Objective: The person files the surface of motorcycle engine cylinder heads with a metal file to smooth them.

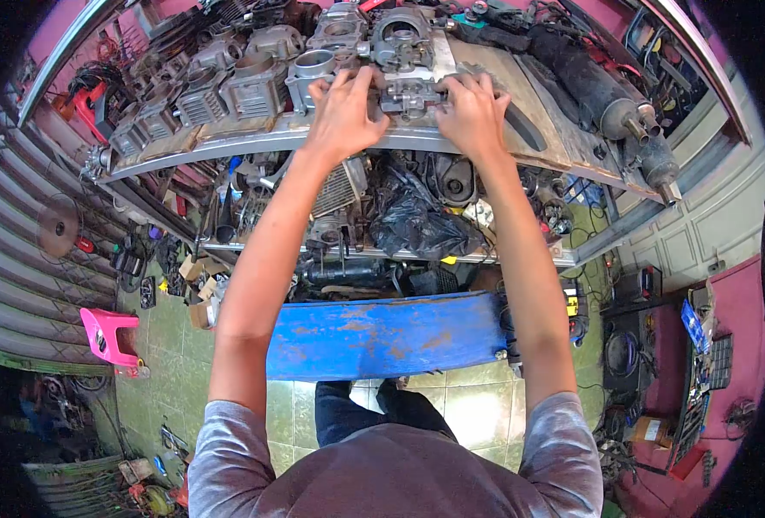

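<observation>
- Grey cast-metal engine part [408,97], blocky, with round openings and small bolts on top, is sitting at the front edge of the top shelf [227,142].
- Left hand [344,110] is lying over the part's left end, its fingers [367,82] spread and pressing down on the metal.
- Right hand [471,112] is gripping the right end, its fingers [462,85] curled close together over the top; the part is lying between the two hands and touching both.
- Count: one held part, two hands on it.
- At least four finned cylinders [253,86] are standing in a row to the left of it.
- Below are hanging or standing one black bag [413,220], one blue bench [382,337] and one pink stool [106,332].
</observation>
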A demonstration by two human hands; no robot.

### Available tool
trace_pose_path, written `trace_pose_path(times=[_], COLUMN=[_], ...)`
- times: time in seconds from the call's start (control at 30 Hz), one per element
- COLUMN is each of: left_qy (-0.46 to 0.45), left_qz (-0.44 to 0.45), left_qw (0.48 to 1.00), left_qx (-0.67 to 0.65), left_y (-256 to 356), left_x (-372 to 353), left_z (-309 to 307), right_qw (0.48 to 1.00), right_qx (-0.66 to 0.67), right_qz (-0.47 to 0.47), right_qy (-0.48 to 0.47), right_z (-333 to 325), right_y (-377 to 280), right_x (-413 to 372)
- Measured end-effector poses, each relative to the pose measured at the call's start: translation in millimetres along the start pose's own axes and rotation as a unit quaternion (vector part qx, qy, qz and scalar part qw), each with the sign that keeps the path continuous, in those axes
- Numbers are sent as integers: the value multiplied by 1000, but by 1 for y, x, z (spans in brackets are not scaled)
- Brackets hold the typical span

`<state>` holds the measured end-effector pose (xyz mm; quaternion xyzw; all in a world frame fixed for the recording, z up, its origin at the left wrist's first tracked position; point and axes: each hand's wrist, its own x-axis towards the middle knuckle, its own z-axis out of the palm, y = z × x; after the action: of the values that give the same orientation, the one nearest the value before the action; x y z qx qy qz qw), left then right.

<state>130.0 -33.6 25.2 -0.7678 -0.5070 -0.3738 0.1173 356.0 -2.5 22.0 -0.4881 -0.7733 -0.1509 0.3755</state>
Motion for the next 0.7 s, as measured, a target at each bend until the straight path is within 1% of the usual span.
trace_pose_path(times=[0.03,0.07,0.1,0.13,0.2,0.23,0.3,0.33,0.4,0.43,0.47,0.5,0.53,0.6,0.67,0.7], left_qy=[20,42,48,49,44,44,44,44,71,65,59,89,117,99,70,62], left_qz=[0,0,-7,-8,-19,-20,-49,-50,-45,-49,-53,-42,-30,-40,-72,-79], left_qw=[1000,999,999,999,999,999,998,998,996,997,997,995,992,994,990,995], left_qx=[-9,-17,-10,-10,-12,-12,19,19,5,-9,-8,7,23,38,101,-14], left_y=[1,2,5,6,8,9,9,9,6,3,1,-4,-4,-8,-12,-6], left_x=[-1,-1,-2,-2,-2,-2,1,3,7,10,13,16,18,24,33,38], left_z=[-2,-4,-7,-6,-3,-1,4,6,11,12,15,23,26,31,35,21], right_qw=[1000,999,998,998,988,988,993,993,994,994,996,997,996,997,998,997], right_qx=[-1,-2,-3,-2,21,21,6,6,7,10,-6,-20,-16,-10,-14,-16], right_qz=[2,9,16,14,50,49,42,41,69,70,68,65,68,68,61,69], right_qy=[-1,-30,-59,-58,-142,-142,-111,-113,-81,-85,-63,-43,-50,-35,-28,-33], right_z=[-8,-15,-21,-26,-32,-29,-18,-13,0,6,12,20,23,26,35,36], right_y=[-2,-5,-8,-9,-10,-8,-4,-3,-2,0,3,5,3,5,9,8], right_x=[1,4,7,10,13,12,8,8,8,10,13,15,17,25,30,33])
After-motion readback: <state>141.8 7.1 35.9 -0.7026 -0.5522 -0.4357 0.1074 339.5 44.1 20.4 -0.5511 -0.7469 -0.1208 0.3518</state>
